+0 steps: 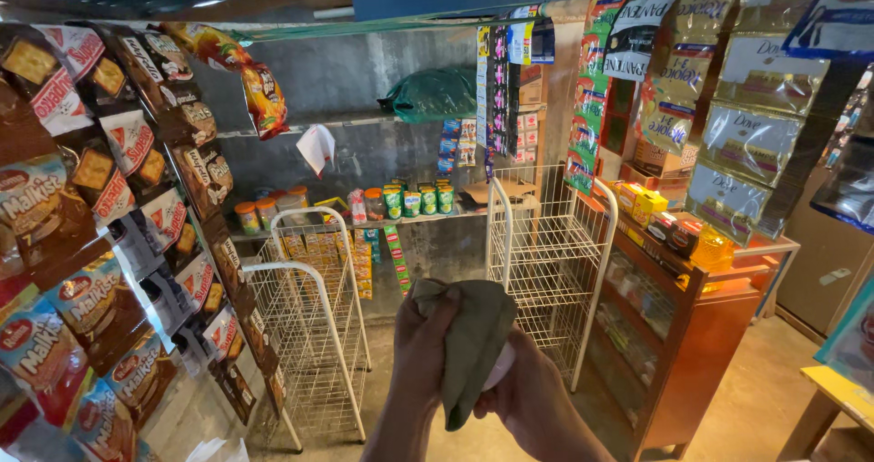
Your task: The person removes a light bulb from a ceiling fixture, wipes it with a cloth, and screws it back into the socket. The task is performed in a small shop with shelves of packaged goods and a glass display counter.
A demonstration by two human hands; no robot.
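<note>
At the lower middle of the frame, a soft, light green cloth (pixel 473 344) is being pinched by the left hand (pixel 421 348) and wrapped around a pale object by the right hand (pixel 528 394), best gripped at its bunched folds.

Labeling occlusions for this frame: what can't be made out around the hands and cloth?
Head view only:
- White thing in the right hand: mostly behind the green cloth, kind unclear.
- Left hand: fingertips wrapped in the cloth, grip hidden.
- Both forearms: cut off by the bottom edge.
- Jars on the back shelf: too small to tell contents.
- Cabinet interior: dim, blurred.
</note>
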